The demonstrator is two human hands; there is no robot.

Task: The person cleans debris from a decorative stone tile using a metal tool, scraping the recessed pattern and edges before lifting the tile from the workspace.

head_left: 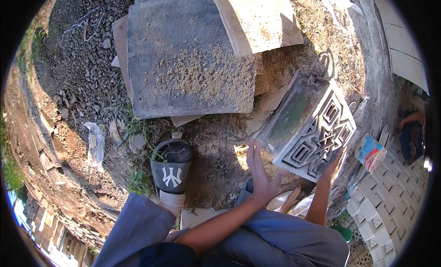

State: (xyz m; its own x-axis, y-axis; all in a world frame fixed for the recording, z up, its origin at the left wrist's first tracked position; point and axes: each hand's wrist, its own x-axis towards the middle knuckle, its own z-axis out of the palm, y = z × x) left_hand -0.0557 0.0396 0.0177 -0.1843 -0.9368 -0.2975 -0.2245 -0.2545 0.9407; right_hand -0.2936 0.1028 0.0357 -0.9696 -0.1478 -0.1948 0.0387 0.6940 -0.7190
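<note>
Grey patterned block (317,137), long axis diagonal toward upper right, metal fitting (313,82) farthest, between straight-fingered hands (265,186), grip unclear.

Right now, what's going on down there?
A person has both bare hands at a pale block with a geometric star pattern. The left hand, fingers spread, is near its lower left corner; the right hand lies along its lower right edge. Beyond, to the left, sandy crumbs cover part of a grey board.
</note>
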